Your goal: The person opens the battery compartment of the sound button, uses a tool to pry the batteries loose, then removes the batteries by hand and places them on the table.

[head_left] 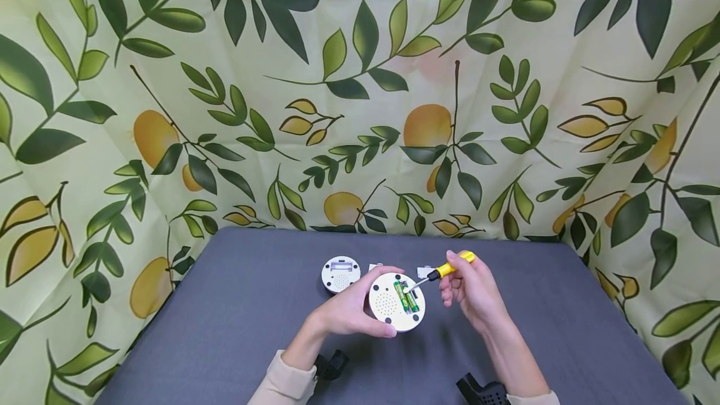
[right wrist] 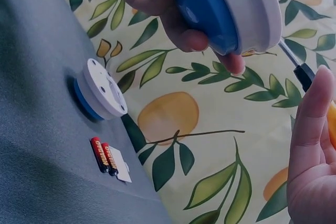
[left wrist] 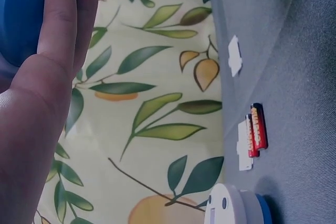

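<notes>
My left hand point(head_left: 350, 306) grips a round device point(head_left: 385, 304) by its edges above the table, its white underside facing up. That underside has dark feet, a patch of small holes and an uncovered battery compartment with two green batteries point(head_left: 400, 297) in it. From the side, in the right wrist view, the device's body point(right wrist: 205, 11) is blue below a white rim. My right hand point(head_left: 475, 292) holds a screwdriver point(head_left: 457, 265) with a yellow handle and black collar. Its metal shaft slants down leftward, with the tip at the batteries.
A second round device point(head_left: 330, 278) rests on the grey table point(head_left: 236, 305) behind my left hand, its compartment uncovered. Two red-and-black batteries point(left wrist: 256, 132) lie beside a small white piece point(left wrist: 243, 150). Another white piece point(left wrist: 234, 56) lies farther along. Leaf-patterned cloth point(head_left: 360, 142) hangs behind the table.
</notes>
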A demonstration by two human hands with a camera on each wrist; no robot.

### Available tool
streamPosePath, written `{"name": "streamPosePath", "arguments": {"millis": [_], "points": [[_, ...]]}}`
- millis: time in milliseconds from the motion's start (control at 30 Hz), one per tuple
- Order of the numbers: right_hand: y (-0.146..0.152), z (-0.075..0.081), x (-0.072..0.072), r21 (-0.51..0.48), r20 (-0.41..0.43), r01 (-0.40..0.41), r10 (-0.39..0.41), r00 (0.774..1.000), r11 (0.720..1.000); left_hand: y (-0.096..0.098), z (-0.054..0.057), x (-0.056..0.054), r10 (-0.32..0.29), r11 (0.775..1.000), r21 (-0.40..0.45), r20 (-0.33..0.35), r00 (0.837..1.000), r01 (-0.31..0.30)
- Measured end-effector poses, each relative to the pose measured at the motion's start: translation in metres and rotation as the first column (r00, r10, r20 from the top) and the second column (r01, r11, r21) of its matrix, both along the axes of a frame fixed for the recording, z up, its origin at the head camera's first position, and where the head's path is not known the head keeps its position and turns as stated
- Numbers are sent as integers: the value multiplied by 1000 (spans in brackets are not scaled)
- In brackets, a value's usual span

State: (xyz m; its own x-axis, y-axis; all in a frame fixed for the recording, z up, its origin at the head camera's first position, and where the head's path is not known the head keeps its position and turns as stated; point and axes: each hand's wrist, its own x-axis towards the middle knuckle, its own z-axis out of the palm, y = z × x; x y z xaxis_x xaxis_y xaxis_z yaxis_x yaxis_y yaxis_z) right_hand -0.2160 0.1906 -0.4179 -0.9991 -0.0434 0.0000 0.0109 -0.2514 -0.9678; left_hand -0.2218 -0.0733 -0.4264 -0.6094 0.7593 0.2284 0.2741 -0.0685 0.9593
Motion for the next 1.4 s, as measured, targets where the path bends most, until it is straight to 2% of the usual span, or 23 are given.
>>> {"name": "streamPosePath", "arguments": {"millis": [167,367,633,800,967,1200,1400], "points": [[0,0,2,-32,-37,-16,15,999,999,0,0,0,3,1000,5,-3,1000,-3],[7,4,7,-91,-134,-31,18,991,995,0,-2,0,15,1000,15,-4,1000,-15],[27,9,14,-88,-261,-66,41,964,994,-1,-1,-1,49,999,16,-4,999,-49],[40,7,14,18,-209,-67,69,976,998,-2,-1,-1,74,997,2,-19,997,-74],[49,0,13,178,-135,-71,95,986,982,-4,0,-1,86,996,-7,-35,996,-86],[57,-12,9,374,-33,-16,30,999,927,-6,1,-1,98,995,-25,-31,995,-98],[68,-23,4,414,-8,36,-36,999,910,-7,2,-2,110,993,-28,-39,993,-111]]}}
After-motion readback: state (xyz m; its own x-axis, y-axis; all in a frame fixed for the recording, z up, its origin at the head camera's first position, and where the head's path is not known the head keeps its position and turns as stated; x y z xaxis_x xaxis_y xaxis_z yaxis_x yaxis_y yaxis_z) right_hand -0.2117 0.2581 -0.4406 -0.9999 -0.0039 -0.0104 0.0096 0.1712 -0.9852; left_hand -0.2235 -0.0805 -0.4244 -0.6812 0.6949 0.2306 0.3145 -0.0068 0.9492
